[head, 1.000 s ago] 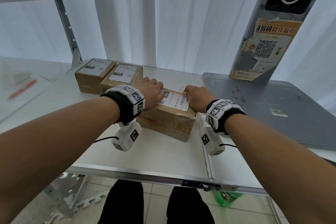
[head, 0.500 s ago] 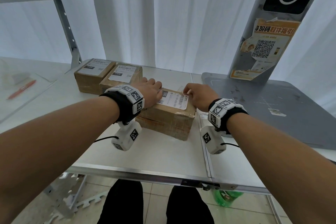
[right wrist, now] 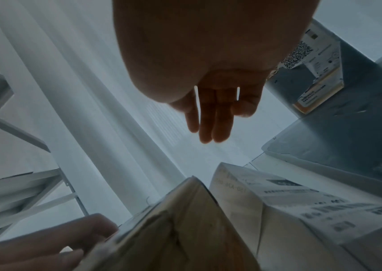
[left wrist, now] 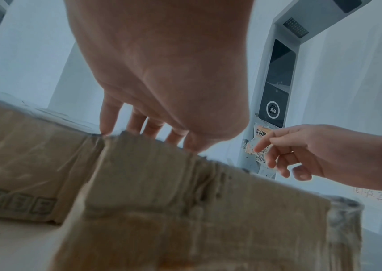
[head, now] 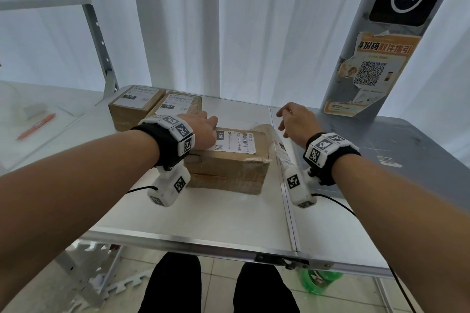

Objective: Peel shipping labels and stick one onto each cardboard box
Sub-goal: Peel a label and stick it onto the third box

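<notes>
A brown cardboard box (head: 229,168) sits mid-table with a white shipping label (head: 235,142) stuck flat on its top. My left hand (head: 211,123) rests on the box's left top edge with straight fingers (left wrist: 106,126) touching the cardboard (left wrist: 185,201). My right hand (head: 282,119) hovers to the right of the box, fingers (right wrist: 208,128) relaxed and holding nothing. Printed label sheets (head: 279,150) lie against the box's right side (right wrist: 289,198). Two other boxes (head: 134,109) (head: 175,112) at the back left each carry a label.
A grey scanner post (head: 376,40) with a black screen and an orange poster stands on a grey platform (head: 394,160) at the right. An orange pen (head: 35,126) lies far left. A metal shelf upright (head: 101,58) rises behind. The table's metal front edge (head: 203,244) is near me.
My right hand has lifted off the label it was pressing and moved right and away from the box. My left hand stays on the box.
</notes>
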